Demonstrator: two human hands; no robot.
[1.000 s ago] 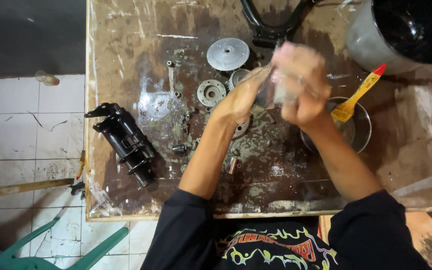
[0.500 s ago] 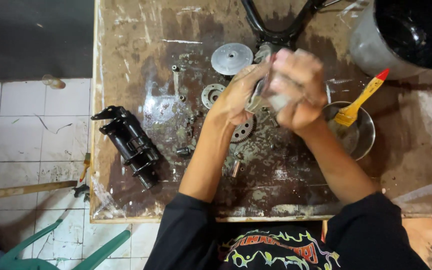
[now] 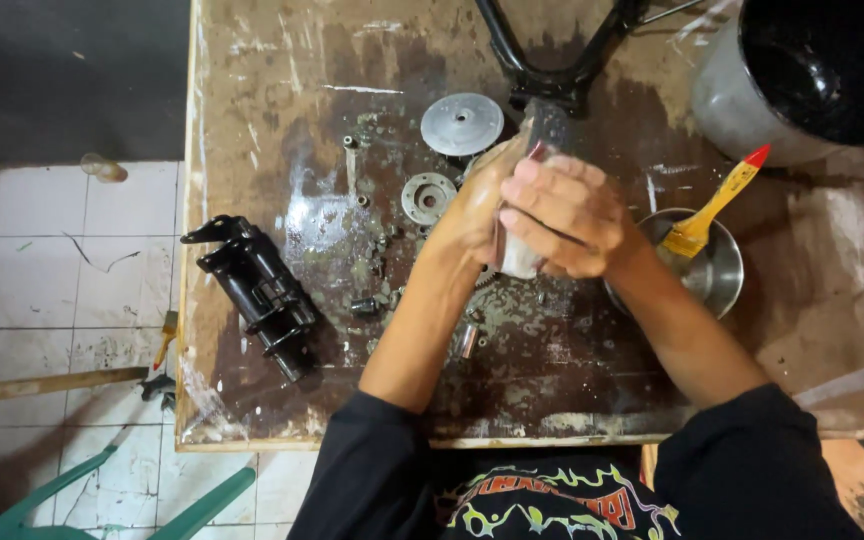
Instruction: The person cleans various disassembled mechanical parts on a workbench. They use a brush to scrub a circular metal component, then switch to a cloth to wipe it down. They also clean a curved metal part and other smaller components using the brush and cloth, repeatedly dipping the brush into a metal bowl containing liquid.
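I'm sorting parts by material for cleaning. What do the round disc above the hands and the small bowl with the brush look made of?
Round disc: bare metal, likely aluminium or steel; dull matt grey. Bowl: probably stainless steel; shiny reflective inside.

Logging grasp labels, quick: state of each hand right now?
Left hand: curled against the small pale part, gripping it from the left.
Right hand: closed over the same part from the right.

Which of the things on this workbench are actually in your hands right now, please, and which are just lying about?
In hand:
left hand and right hand clasp a small pale part

Lying about:
grey metal disc
round flanged part
black housing
paintbrush in steel bowl
black pot
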